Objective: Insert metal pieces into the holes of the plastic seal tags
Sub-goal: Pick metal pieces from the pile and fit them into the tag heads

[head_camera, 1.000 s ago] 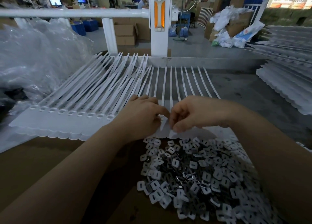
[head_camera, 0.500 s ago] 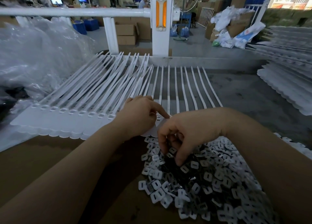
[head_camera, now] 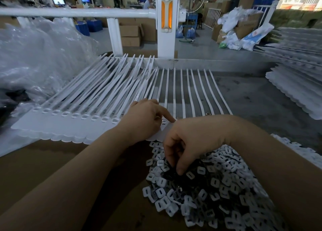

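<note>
a second ago both hands were together at the near edge of the white seal tags, pinching at one tag. half a second ago the right hand had dropped into the heap of pieces, and it is still there now, a little deeper in. the right hand (head_camera: 190, 143) hangs over the pile of metal pieces (head_camera: 209, 187) with its fingers curled down, thumb and fingertips closing on something small in the dark middle of the heap; which piece it has, i cannot tell. the left hand (head_camera: 146, 119) has stayed on the seal tags (head_camera: 69, 124), fingers folded, forefinger stretched out and pressing on the tag head by the row of holes. the two hands sit close but apart, the right one nearer the person.

the seal tags lie in a flat joined row on the counter (head_camera: 261, 98), heads toward the person, long tails fanning away toward the white railing (head_camera: 73, 13). the pile of pieces, white squares with slots mixed with dark metal, rests on brown cardboard (head_camera: 43, 164) just below the tags. more stacked tags (head_camera: 296, 84) lie far right, crumpled clear plastic (head_camera: 38, 56) far left.

no writing or brand is legible; the distant screens are too blurred.
</note>
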`<state>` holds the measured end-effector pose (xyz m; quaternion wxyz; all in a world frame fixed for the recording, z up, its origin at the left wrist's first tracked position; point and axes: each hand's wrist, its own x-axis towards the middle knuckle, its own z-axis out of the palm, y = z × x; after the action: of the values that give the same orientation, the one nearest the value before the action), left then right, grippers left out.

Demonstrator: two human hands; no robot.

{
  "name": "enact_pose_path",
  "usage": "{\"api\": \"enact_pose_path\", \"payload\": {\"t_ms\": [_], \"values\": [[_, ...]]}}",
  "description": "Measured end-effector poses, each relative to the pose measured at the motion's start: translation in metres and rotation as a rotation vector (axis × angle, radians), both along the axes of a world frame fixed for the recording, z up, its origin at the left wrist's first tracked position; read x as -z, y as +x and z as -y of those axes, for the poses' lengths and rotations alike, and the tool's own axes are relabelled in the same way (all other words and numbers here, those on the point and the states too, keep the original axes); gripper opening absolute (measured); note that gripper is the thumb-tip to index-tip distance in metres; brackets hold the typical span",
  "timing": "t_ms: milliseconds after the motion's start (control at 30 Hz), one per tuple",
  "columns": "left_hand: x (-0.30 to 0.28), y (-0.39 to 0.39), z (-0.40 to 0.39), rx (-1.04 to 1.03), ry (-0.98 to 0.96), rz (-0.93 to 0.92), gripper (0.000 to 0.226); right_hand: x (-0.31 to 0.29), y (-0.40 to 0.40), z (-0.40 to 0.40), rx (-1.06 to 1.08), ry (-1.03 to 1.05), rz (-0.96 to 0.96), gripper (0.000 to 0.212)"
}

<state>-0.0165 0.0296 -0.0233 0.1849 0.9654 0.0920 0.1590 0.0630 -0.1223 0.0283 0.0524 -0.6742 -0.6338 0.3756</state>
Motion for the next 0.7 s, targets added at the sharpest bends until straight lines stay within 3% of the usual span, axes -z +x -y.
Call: {"api": "enact_pose_path", "payload": {"t_ms": [467, 700], "values": [[-0.002, -0.003, 0.001, 0.017, 0.018, 0.006, 0.04, -0.007, 0.006, 0.004, 0.023, 0.047, -0.029, 0.006], [-0.007, -0.002, 0.006, 0.054, -0.023, 0.029, 0.029, -0.006, 0.033, 0.015, 0.253, 0.058, -0.155, 0.008]]}}
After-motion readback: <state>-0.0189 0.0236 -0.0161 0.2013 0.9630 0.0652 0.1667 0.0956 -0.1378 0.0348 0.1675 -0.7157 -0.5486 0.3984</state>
